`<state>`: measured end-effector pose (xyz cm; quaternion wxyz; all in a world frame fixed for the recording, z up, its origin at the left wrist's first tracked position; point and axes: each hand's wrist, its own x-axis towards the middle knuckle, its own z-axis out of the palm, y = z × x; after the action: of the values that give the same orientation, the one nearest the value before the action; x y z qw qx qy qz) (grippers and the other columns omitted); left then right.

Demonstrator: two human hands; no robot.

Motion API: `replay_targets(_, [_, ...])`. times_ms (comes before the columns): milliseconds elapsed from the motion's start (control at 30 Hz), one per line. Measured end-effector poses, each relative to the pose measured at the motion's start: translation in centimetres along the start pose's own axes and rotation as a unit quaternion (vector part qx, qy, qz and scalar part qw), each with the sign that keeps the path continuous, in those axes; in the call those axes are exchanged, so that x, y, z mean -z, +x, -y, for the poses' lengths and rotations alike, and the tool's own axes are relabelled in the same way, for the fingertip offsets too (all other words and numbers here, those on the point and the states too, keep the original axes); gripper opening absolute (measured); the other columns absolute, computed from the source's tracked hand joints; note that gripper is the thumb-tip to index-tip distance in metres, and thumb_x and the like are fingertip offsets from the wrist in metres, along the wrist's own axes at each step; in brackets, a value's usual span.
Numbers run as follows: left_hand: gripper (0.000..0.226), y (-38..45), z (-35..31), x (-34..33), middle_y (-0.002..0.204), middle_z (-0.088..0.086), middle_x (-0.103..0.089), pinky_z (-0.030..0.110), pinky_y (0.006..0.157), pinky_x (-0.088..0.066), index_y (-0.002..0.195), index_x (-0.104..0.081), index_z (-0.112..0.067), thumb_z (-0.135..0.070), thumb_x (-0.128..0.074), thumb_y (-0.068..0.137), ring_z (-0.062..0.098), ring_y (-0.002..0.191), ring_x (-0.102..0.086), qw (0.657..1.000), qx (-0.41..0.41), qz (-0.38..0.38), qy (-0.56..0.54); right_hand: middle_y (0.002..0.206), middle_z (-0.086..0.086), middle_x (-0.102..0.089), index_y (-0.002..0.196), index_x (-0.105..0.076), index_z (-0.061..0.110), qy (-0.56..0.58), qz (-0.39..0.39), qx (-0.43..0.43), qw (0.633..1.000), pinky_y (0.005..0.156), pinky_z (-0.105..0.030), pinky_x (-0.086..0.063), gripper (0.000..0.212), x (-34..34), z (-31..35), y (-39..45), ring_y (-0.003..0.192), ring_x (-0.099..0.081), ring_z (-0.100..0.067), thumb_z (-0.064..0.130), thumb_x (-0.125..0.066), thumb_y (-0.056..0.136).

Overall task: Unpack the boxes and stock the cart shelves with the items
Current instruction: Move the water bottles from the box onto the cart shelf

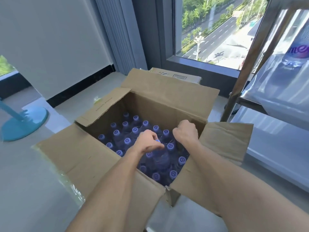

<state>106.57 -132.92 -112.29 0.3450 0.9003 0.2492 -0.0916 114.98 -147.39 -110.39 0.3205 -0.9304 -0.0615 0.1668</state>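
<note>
Both hands work inside our open brown cardboard box [93, 158]: left hand [148, 141] pinches a purple-capped clear bottle [161, 156]; right hand [185, 132], fingers curled, grip unclear, near the right flap edge.

A swirl mark like a "6" is printed on each bottle cap [170, 146]; purple letters "me" are seen on the wrapped pack [299, 51] on the cart shelf [250, 101]
</note>
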Motion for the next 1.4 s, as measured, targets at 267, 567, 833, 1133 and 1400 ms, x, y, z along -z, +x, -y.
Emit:
replay_targets(267, [0.023, -4.0, -7.1, 13.3, 0.058, 0.002, -0.045, 0.019, 0.043, -0.029, 0.058, -0.056, -0.016, -0.026, -0.076, 0.057, 0.012, 0.046, -0.036, 0.936, -0.033, -0.102, -0.335, 0.064, 0.011, -0.053, 0.067, -0.062, 0.017, 0.3, 0.21, 0.069, 0.928, 0.056, -0.017, -0.039, 0.011, 3.6, 3.0, -4.3, 0.065, -0.044, -0.011, 0.025, -0.057, 0.062])
replay_targets(567, [0.035, -7.3, -17.6, 11.8, 0.058, 0.0, -0.059, 0.038, 0.063, -0.049, 0.052, -0.061, -0.019, -0.044, -0.075, 0.071, 0.019, 0.061, -0.056, 0.883, -0.087, -0.206, -0.414, 0.084, 0.003, -0.076, 0.102, -0.069, 0.028, 0.258, 0.203, 0.111, 0.938, 0.061, -0.026, -0.053, 0.059, 14.3, 4.5, -8.7, 0.073, -0.073, -0.014, 0.068, -0.074, 0.059])
replay_targets(833, [0.052, -13.5, -23.0, -1.2, 0.077, 0.009, -0.073, 0.028, 0.061, -0.052, 0.085, -0.072, -0.013, -0.056, -0.046, 0.097, 0.024, 0.069, -0.07, 0.888, -0.05, 0.071, -0.451, 0.086, -0.006, -0.074, 0.109, -0.062, 0.011, 0.426, -0.095, -0.045, 0.899, 0.063, -0.035, -0.062, 0.095, 24.7, -2.0, -12.2, 0.073, -0.074, -0.021, 0.072, -0.079, 0.038])
replay_targets(1133, [0.056, -18.0, -31.0, -6.7, 0.083, 0.012, -0.063, 0.019, 0.044, -0.043, 0.113, -0.058, -0.005, -0.054, -0.057, 0.085, 0.015, 0.05, -0.059, 0.772, -0.06, 0.361, -0.52, 0.109, -0.011, -0.066, 0.122, -0.054, 0.01, 0.437, -0.222, -0.159, 0.857, 0.086, -0.042, -0.058, 0.1, 31.5, -9.9, -15.0, 0.092, -0.068, -0.028, 0.079, -0.066, 0.051])
replay_targets(1400, [0.041, -16.5, -33.3, -9.7, 0.087, 0.012, -0.07, 0.023, 0.06, -0.051, 0.111, -0.065, -0.009, -0.044, -0.06, 0.091, 0.018, 0.067, -0.064, 0.832, -0.103, 0.312, -0.447, 0.099, -0.009, -0.067, 0.112, -0.061, 0.01, 0.452, -0.262, -0.154, 0.838, 0.074, -0.034, -0.056, 0.078, 34.3, -11.9, -14.7, 0.084, -0.066, -0.027, 0.063, -0.063, 0.055])
